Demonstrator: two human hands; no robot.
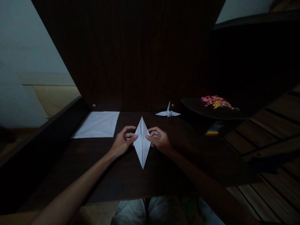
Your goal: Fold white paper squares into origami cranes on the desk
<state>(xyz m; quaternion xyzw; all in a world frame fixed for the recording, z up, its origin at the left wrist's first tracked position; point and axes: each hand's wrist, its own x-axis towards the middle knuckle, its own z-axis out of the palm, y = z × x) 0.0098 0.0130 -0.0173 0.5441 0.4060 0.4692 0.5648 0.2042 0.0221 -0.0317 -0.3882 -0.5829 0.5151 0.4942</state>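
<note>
A white sheet of paper folded into a long diamond [142, 150] is held between my two hands, its points facing away from me and toward me. A slit runs down its middle. My left hand [123, 140] pinches the left edge, thumb on top and fingers partly behind. On the right edge, my right hand [161, 139] grips the same way, with its thumb on the front face. Beyond the right hand stands a finished white paper crane [168, 113]. Left of my hands lies a flat, creased white paper sheet [97, 124].
The dark wooden desk [117, 178] has a tall back panel [131, 56] and a raised left side board [42, 131]. At the right, a curved shelf [192, 106] bears a heap of small colourful pieces [217, 102]. Wooden slats [276, 134] show farther right.
</note>
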